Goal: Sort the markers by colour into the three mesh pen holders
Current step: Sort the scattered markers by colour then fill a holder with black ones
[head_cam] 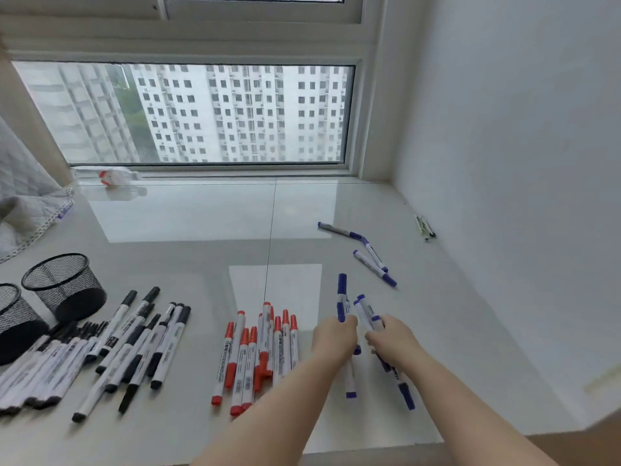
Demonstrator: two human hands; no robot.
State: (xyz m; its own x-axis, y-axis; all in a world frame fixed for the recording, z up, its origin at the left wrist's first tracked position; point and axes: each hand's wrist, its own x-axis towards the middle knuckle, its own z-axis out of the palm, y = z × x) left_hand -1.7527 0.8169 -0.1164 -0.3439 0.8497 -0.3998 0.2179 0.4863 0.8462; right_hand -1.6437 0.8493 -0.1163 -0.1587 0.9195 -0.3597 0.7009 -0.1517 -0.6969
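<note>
Left hand (334, 338): at about 5 o'clock of the view, fingers curled round blue markers (342, 297); one blue cap stands up above the fist and barrels hang below it.
Right hand (391, 338): just at 3 o'clock of the left hand, nearly touching it; fingers clamped on more blue markers, caps showing above the knuckles and tails pointing back toward 5 o'clock.
Red markers (258, 351): a loose pile lying flat at 9 o'clock of the left hand, mostly lined up toward 12 o'clock, red caps at both ends of the group.
Black markers (111, 348): a larger spread at 8 o'clock of the view, fanned out and overlapping, well apart from the red pile.
Mesh pen holders (62, 284): two black ones visible at 9 o'clock, tipped on their sides, touching the far end of the black pile; the nearer one is cut by the frame edge. A third cannot be seen.
Loose blue markers (374, 265): three lying flat at 1 o'clock of the hands, apart from them.
Window sill (201, 223): glossy pale stone surface carrying everything.
Thin pens (425, 227): against the wall at 2 o'clock, too small to tell more.
Plastic bottle (111, 176): lying by the window frame at 11 o'clock.
Quilted cloth (27, 193): at 10 o'clock.
</note>
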